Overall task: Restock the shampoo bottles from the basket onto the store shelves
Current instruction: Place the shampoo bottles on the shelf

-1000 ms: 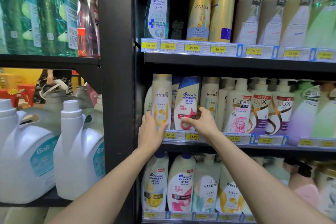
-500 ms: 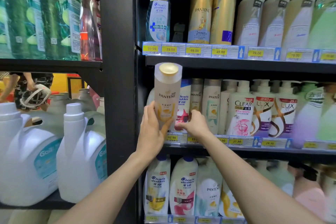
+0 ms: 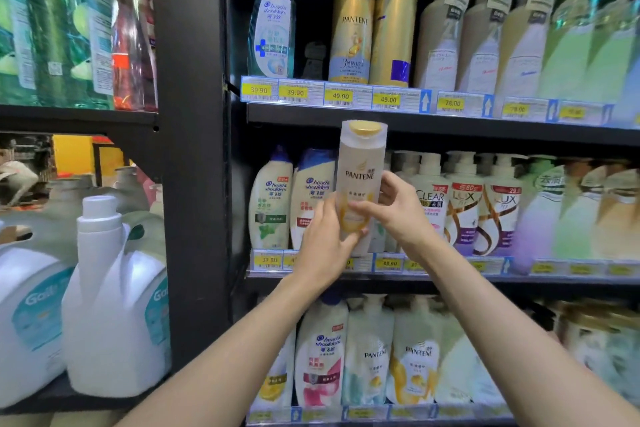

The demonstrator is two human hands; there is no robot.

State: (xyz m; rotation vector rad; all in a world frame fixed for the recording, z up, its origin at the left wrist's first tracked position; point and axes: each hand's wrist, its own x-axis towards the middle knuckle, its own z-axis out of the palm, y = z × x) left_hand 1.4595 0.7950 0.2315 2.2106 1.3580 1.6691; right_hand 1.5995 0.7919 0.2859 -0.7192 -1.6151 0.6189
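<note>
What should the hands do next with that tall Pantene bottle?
Probably ease the tall pale Pantene bottle with the gold cap back into the middle shelf. Both the left hand and right hand hold it upright in front of the row, off the shelf.

Lower part of the Pantene bottle (image 3: 360,184) covered by the left hand (image 3: 325,246) and right hand (image 3: 398,215); its base not visible. The bottle and hands hide the middle-shelf stock directly behind, plus several price tags (image 3: 389,263) on that rail (one tag reads only partly). Right-side bottles (image 3: 571,211) smeared by blur, labels unreadable. Detergent jugs (image 3: 114,298) cut off at the left edge, brand word incomplete. Bottom-shelf price strip (image 3: 360,413) too blurred to read. Small dark item (image 3: 313,59) at the back of the top shelf: cannot tell what it is.
</note>
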